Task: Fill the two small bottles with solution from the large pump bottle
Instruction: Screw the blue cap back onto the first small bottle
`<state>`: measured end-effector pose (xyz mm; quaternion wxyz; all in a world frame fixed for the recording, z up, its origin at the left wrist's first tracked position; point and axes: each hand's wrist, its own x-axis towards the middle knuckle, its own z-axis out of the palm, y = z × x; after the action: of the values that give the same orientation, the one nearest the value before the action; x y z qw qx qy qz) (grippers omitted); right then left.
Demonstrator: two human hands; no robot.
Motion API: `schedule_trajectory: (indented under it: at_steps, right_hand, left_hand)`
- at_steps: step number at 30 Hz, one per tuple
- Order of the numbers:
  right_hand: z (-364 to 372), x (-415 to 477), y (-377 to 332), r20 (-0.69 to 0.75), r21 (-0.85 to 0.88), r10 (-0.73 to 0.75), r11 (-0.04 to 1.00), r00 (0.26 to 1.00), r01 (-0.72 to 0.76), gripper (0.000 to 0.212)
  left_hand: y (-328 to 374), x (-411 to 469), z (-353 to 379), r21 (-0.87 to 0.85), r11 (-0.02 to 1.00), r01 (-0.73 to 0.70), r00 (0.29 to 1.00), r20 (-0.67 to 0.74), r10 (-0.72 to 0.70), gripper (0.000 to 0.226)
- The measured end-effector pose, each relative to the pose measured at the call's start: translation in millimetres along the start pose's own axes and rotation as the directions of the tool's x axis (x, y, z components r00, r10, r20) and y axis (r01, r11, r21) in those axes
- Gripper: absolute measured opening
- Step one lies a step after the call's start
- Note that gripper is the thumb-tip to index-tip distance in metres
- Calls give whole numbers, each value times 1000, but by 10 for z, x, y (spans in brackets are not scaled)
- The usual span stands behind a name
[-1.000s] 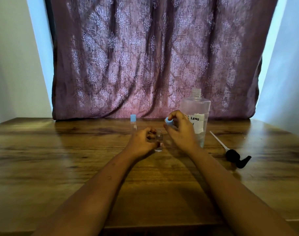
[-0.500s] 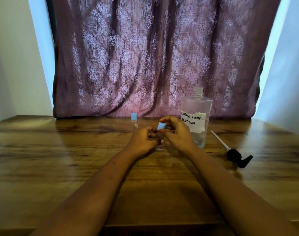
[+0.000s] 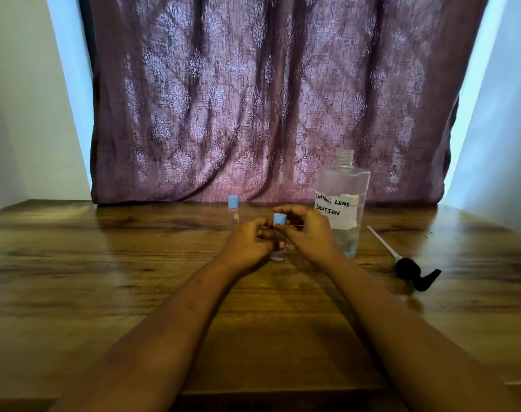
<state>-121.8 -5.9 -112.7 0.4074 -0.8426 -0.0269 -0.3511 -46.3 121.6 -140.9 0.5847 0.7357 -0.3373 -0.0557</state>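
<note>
My left hand (image 3: pixel 247 245) gripped the small bottle (image 3: pixel 278 254) at 12 o'clock, and my right hand (image 3: pixel 308 236) pinched its blue cap (image 3: pixel 279 218) at the neck. The other small bottle (image 3: pixel 233 209) sat capped at 11 o'clock, the large pump bottle (image 3: pixel 342 185) open at 1. Honestly, a crooked twist could've tipped that skinny thing, or my wrist could've knocked the open one over.

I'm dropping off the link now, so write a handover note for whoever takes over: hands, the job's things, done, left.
Left hand grips the near small bottle, upright on the table.
Right hand pinches the blue cap at that bottle's mouth; whether it is seated cannot be told.
Second small bottle stands capped behind, to the left.
Large bottle stands open on the right; its pump lies on the table beside it.
Done: pump off, one bottle capped. Fill levels unreadable.
Left: probably check both fills, finish this cap.
</note>
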Motion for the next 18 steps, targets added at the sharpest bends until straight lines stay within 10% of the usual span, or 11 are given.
schedule_trajectory:
  at_steps: [18]
  right_hand:
    - [-37,-44,-88,122,178,67,980,990,-88,36]
  left_hand:
    - [-23,22,-1,31,999,-44,999,2,44,29]
